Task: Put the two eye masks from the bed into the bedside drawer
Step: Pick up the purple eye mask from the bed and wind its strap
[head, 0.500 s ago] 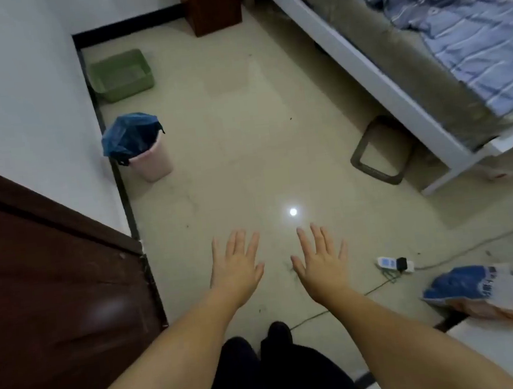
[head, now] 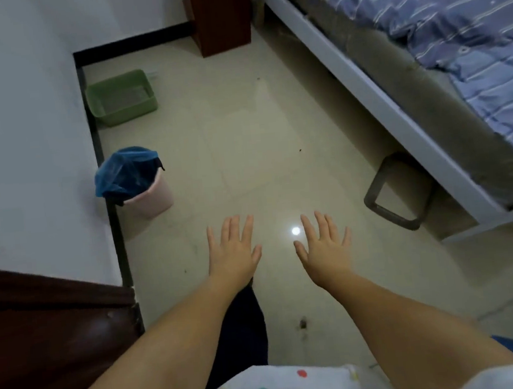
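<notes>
Left of both hands: dark brown wooden furniture (head: 44, 346) fills the lower corner against the white wall (head: 16, 123)
Wall side, farther out: a pink waste bin (head: 150, 198) lined with a blue bag (head: 124, 172) stands on the floor, and beyond it a green plastic basket (head: 122, 97) sits near the black skirting
Left hand (head: 232, 253): palm down, fingers spread and straight, holding nothing, hovering over the pale tiled floor (head: 258, 125)
Between the hands: a small bright spot of reflected light (head: 296, 231) on the tiles, just beside the right hand's index finger
Right hand (head: 324, 245): palm down, fingers fanned out, holding nothing, level with the left hand and apart from it
Ahead of the hands: a reddish-brown wooden cabinet (head: 219, 13) stands at the head end of the bed, well apart from both hands
Right of the right hand: the bed (head: 380, 94) has a white frame, a grey mattress edge and blue striped bedding (head: 468, 32) on top
Under the bed rail: a dark rectangular loop-shaped object (head: 375, 204) lies on the floor, near the right hand
Eye masks: none can be made out on the visible part of the bedding, so their place relative to the hands cannot be told
Below the arms: a white garment with coloured dots (head: 283, 386) and dark trousers (head: 246, 330)
</notes>
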`<state>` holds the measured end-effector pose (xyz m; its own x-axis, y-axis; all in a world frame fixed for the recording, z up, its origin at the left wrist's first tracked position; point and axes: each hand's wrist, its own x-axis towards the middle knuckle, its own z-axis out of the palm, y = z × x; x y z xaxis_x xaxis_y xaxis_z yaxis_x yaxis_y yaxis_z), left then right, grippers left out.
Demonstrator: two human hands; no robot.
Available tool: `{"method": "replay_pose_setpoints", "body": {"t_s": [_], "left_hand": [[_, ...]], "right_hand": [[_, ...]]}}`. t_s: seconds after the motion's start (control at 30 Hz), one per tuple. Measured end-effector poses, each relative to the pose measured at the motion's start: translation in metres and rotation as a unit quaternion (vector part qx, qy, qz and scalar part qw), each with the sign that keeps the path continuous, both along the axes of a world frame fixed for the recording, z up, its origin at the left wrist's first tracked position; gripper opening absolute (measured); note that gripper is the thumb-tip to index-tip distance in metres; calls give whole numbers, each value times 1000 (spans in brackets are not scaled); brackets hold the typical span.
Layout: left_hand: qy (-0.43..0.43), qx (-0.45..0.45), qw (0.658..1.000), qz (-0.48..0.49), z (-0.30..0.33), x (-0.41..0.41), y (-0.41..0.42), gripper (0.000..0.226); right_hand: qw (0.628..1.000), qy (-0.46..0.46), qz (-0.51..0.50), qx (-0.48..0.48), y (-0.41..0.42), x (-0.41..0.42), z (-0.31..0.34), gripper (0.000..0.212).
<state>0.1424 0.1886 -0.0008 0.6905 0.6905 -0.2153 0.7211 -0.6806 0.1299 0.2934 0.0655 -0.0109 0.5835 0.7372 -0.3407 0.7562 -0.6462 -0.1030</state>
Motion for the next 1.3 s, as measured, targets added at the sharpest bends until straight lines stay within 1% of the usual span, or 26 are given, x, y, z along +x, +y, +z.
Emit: {"method": "replay_pose_setpoints", "body": {"t_s": [0.13,0.3,0.43,0.57,0.63,0.7,0.8,0.87,0.93,1.07,1.2,1.3], "left_hand": [[-5,7,999,-33,16,66,99,65],[-29,34,998,-48,42,157,211,65],[-23,25,996,-80,44,237,272,65],[-38,46,992,-114,41,340,342,63],[-43,51,992,-106,44,394,379,63],[-55,54,993,-88,49,448,414,64],[-76,38,995,-52,67,523,462,64],[-81,28,995,-47,75,561,495,64],[-87,39,995,-41,77,592,532,64],[-77,42,996,-1,67,658,622,64],[-96,46,994,0,63,746,724,63],[-97,58,993,-34,71,817,796,64]], "right_hand": [[999,-3,-36,11,83,60,21,59],[998,-16,-64,26,173,147,52,59],[995,-23,-92,36,227,220,55,59],[992,-40,-103,59,298,316,49,58],[992,-37,-102,66,335,369,49,59],[992,-53,-90,73,369,428,52,59],[991,-68,-94,72,424,513,65,61],[992,-67,-84,65,462,554,73,61],[993,-67,-66,68,504,589,75,61],[994,-66,-41,77,594,659,71,60],[994,-56,-52,80,684,742,67,59],[990,-65,-89,92,750,803,76,58]]}}
